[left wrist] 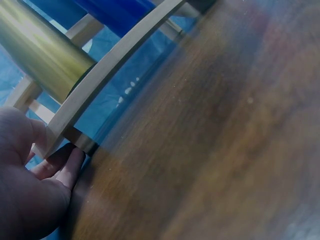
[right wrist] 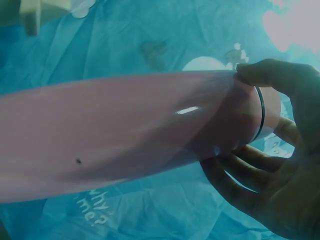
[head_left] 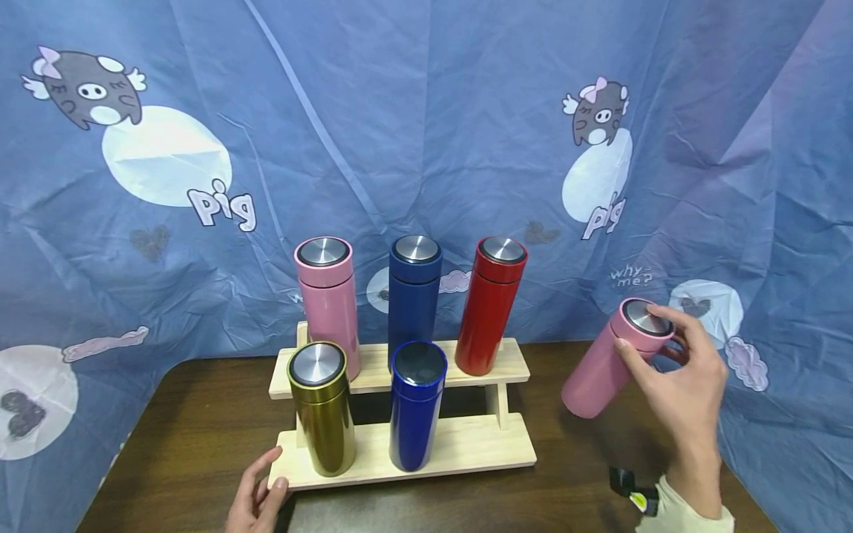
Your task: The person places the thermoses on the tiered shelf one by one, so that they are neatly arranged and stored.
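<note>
A pink thermos bottle point(head_left: 597, 368) leans over at the right of the rack, its base toward the lower left. My right hand point(head_left: 689, 377) grips it near the silver-topped lid; in the right wrist view thumb and fingers lie on opposite sides of the pink bottle point(right wrist: 135, 130). Whether its base touches the table I cannot tell. My left hand point(head_left: 256, 494) holds the front left corner of a two-tier wooden rack point(head_left: 476, 444). In the left wrist view its fingers point(left wrist: 70, 167) curl around the end of the lower board point(left wrist: 107, 70).
On the upper tier stand a pink bottle point(head_left: 331, 311), a dark blue bottle point(head_left: 413, 311) and a red bottle point(head_left: 489, 318). The lower tier bears a gold bottle point(head_left: 324, 422) and a bright blue bottle point(head_left: 415, 422). Behind the brown table point(head_left: 200, 414) hangs a blue printed cloth point(head_left: 400, 111).
</note>
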A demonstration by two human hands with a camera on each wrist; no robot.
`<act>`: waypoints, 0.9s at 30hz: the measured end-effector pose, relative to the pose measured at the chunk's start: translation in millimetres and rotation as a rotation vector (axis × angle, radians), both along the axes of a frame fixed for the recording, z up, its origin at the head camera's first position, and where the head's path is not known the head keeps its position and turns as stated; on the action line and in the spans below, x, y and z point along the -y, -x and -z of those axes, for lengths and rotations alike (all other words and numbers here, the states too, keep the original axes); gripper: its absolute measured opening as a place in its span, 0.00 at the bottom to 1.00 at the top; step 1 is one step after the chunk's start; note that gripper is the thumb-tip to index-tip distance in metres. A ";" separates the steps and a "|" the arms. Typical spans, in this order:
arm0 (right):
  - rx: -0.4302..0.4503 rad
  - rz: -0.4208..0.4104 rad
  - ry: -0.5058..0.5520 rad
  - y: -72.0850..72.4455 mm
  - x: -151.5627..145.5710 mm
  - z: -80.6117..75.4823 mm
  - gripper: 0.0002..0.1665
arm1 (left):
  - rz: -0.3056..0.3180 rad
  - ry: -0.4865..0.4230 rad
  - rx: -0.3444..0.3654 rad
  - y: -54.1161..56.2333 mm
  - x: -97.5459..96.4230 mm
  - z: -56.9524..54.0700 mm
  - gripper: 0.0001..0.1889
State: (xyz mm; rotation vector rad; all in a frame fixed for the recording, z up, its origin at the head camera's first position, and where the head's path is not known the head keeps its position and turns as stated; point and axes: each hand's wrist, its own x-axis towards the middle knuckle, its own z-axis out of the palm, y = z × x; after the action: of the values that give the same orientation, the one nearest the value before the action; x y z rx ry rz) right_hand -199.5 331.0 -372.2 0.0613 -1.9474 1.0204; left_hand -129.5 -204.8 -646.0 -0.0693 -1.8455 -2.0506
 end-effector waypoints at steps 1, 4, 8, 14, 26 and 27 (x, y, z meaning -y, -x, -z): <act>0.001 -0.013 0.001 -1.9 1.1 -1.5 0.38 | -0.001 0.001 -0.001 0.2 0.1 0.1 0.31; 0.011 -0.069 -0.001 -8.0 5.5 -6.4 0.38 | 0.000 0.004 -0.006 0.7 0.5 0.6 0.33; 0.040 -0.151 -0.013 -15.7 12.3 -12.3 0.39 | 0.006 0.004 -0.012 1.0 0.5 0.5 0.34; 0.091 -0.256 -0.039 -23.7 19.5 -15.4 0.40 | 0.008 0.000 -0.001 -0.7 -0.4 -3.7 0.27; 0.169 -0.446 -0.132 -30.4 34.2 -14.3 0.42 | 0.030 -0.033 0.008 -7.1 -8.3 -27.1 0.32; 0.166 -0.471 -0.128 -29.6 35.3 -13.3 0.42 | 0.035 -0.036 0.004 -8.6 -9.7 -32.1 0.31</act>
State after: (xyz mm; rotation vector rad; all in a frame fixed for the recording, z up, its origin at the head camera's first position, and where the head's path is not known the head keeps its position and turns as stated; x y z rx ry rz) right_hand -169.9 295.6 -358.9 0.5442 -2.2049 1.2287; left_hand -120.9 -195.1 -613.9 -0.0885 -1.8213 -2.1092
